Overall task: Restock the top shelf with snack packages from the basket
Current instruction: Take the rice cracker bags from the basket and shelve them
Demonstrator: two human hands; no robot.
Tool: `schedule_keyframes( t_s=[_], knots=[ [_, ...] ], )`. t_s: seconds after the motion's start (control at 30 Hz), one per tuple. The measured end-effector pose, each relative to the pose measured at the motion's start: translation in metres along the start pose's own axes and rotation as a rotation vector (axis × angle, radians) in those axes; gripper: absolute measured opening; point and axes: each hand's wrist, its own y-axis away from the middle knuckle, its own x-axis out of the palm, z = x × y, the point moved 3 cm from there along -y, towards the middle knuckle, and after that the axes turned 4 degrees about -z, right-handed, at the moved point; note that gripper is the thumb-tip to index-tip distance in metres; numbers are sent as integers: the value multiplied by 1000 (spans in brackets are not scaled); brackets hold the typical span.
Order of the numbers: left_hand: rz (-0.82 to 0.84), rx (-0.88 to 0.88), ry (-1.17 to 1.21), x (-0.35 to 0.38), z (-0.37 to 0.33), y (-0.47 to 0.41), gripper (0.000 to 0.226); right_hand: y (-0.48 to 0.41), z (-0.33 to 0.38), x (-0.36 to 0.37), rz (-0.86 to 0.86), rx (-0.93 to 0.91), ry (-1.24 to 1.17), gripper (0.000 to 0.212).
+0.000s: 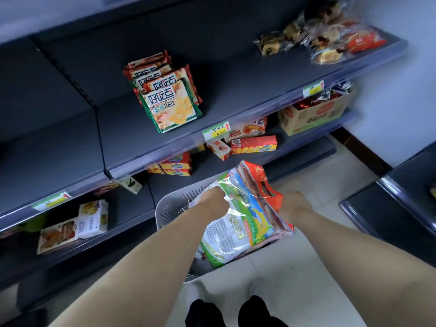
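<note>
The left hand (213, 204) is curled tight on the near upper corner of a large snack bag (245, 211), pinching its clear film; the bag is green, white and blue with a red handle strip along its far edge, and it is held tilted just above the basket (165, 208); the right hand (293, 204) sits against the red handle side of the bag, but its fingers are hidden behind the bag, so I cannot tell whether it grips or only touches; the basket is pale plastic with slotted walls and stands on the tiled floor (330, 166) in front of the shelving, with another green and white pack (219, 253) lying inside it under the held bag; the top shelf (236, 86) is dark and holds a leaning stack of biscuit packs (169, 100) near its middle and some clear cookie bags (318, 41) at its right end, well apart from the stack; a price tag (215, 131) is clipped to the shelf's front rail just below the stack; on the shelf beneath lie red and yellow boxes (253, 145) and an open cardboard carton (313, 115); black shoes (226, 312) show at the bottom edge.
</note>
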Motion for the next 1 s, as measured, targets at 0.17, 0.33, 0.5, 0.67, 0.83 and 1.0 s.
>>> schedule_keyframes(
  t_s=[0.17,0.33,0.5,0.67,0.83,1.0],
  knots=[
    [-9,-88,100,6,9,7,50,4,6,-11,-29,-61,127,28],
    [23,-119,66,6,25,19,60,16,48,-30,64,-213,109,37],
    [-30,-114,19,-7,37,33,40,40,104,-46,235,-338,-91,19],
    [-88,-142,101,-27,78,59,35,66,159,-55,286,-336,-479,20],
    [59,-216,251,-21,127,101,59,104,216,-53,297,-373,-629,29],
    [-369,-270,739,-15,135,126,67,147,255,-46,399,-380,-824,23]
  ],
)
